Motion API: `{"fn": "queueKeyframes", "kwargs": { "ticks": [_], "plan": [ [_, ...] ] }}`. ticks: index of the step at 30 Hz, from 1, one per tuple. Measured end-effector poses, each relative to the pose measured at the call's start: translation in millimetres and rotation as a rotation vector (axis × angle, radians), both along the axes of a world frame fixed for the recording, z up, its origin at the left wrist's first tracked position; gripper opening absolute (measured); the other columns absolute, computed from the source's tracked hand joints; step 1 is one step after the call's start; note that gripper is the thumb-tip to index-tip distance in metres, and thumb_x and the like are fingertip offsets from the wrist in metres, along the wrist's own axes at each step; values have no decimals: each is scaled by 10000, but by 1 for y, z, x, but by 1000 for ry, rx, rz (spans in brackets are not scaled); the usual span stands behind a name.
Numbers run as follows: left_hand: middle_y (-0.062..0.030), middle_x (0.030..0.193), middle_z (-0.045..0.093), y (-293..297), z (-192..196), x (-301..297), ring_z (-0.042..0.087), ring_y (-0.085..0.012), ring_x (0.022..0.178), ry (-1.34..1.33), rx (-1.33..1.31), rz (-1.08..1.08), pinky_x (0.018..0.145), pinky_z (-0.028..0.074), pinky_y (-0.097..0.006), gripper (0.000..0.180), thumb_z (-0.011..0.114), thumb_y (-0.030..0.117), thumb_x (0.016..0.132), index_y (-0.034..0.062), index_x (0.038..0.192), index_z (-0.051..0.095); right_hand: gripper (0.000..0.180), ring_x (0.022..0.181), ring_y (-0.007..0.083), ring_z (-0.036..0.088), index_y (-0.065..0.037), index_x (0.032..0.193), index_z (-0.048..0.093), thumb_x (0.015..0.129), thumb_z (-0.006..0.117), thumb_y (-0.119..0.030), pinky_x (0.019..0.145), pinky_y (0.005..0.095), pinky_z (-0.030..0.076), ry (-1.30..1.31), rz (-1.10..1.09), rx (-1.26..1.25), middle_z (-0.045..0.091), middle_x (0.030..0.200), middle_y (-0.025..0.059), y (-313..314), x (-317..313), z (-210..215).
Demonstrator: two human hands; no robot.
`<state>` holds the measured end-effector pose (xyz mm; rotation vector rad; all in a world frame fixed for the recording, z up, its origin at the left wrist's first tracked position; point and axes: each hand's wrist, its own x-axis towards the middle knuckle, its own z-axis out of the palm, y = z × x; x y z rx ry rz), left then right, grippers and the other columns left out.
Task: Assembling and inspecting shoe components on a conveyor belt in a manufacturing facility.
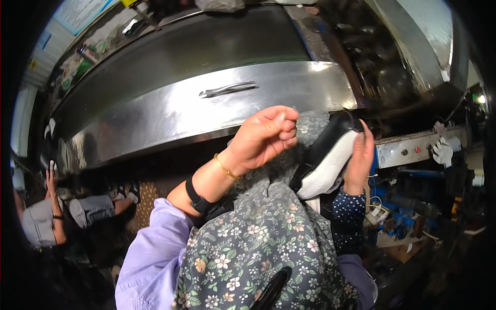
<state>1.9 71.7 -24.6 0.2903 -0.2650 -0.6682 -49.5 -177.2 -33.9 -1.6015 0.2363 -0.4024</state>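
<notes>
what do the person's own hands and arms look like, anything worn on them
The left hand and right hand are both gloveless. The left arm has a thin gold bracelet, a black strap and a lilac sleeve. The right forearm wears a dark cover with small white dots, with lilac cloth above it.

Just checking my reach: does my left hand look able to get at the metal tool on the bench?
Probably yes: the metal tool lies on the bench ahead of the left hand, with nothing visible between them, though the curled hand must open.
</notes>
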Motion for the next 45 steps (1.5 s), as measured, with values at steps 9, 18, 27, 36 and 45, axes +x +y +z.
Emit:
{"fn": "queueKeyframes", "kwargs": {
  "ticks": [9,18,27,36,45],
  "plan": [
    [-54,1285,532,-95,-31,55,483,-132,1174,-886,898,256,1014,392,-277,678,727,221,882,67,1451,390,300,882,104,593,52,1217,580,989,545,-141,788,271,485,137,-68,-237,675,955,75,18,-65,-38],
    [-37,1085,612,-67,-54,19,570,-111,996,-666,1059,110,877,479,-256,515,726,142,877,45,1314,471,575,1146,189,556,5,1226,579,1026,383,-497,997,301,422,397,19,756,605,1248,110,-3,-51,-96],
    [-59,1083,601,-73,-70,16,564,-118,969,-785,1150,308,857,471,-247,483,712,106,880,5,1286,472,323,788,394,665,89,1073,587,963,472,-193,728,434,545,108,215,-941,689,915,191,19,-39,-37],
    [-97,1105,600,-73,-59,27,577,-133,992,-680,1170,135,852,488,-249,553,732,142,875,-29,1306,432,537,1231,287,538,83,1285,500,1051,374,-384,1030,337,403,396,552,301,590,1280,199,-4,-48,-39],
    [-114,1415,475,-57,-60,21,476,-220,1266,-70,456,-8,1097,342,-346,549,456,346,1016,11,1446,381,582,1228,277,536,100,1374,404,1034,447,-370,1040,330,401,275,149,4,563,1299,251,28,-83,-75]
  ]
}}
